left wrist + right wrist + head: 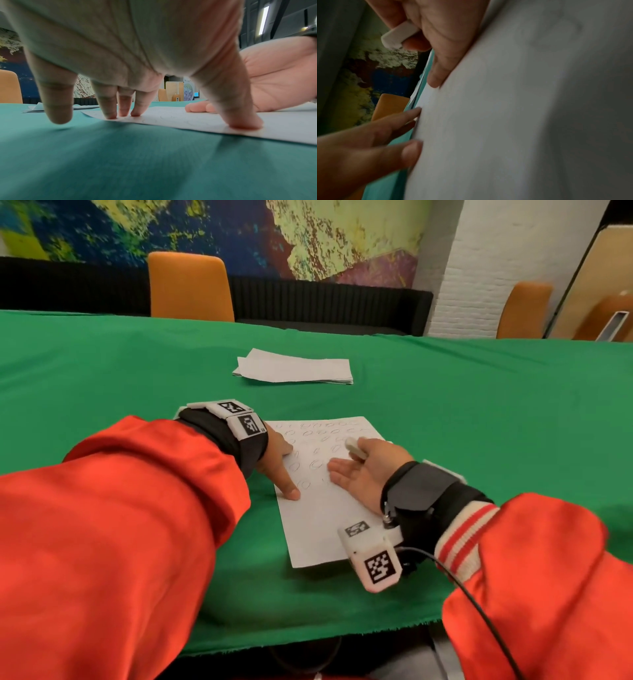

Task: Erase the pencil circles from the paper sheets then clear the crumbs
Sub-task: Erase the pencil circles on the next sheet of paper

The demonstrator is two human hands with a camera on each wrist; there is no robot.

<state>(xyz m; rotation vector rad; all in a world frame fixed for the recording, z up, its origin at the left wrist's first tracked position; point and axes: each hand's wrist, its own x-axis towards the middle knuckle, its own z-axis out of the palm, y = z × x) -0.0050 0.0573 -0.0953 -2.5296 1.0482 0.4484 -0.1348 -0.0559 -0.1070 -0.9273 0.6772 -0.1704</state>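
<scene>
Sheet [322, 508], pencil-circled, on green cloth [479, 412] at 6 o'clock; likely thin, limp, slide-prone; pin by edge; left hand [277, 463] fingers straight, pressing its 9 o'clock edge; right hand [359, 470] pinching eraser [355, 449].

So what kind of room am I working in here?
Probably a meeting or common room in an office, not a workshop. A long table under a green cloth, orange upholstered chairs along its far side, and a large abstract mural on the wall behind them point that way.
</scene>
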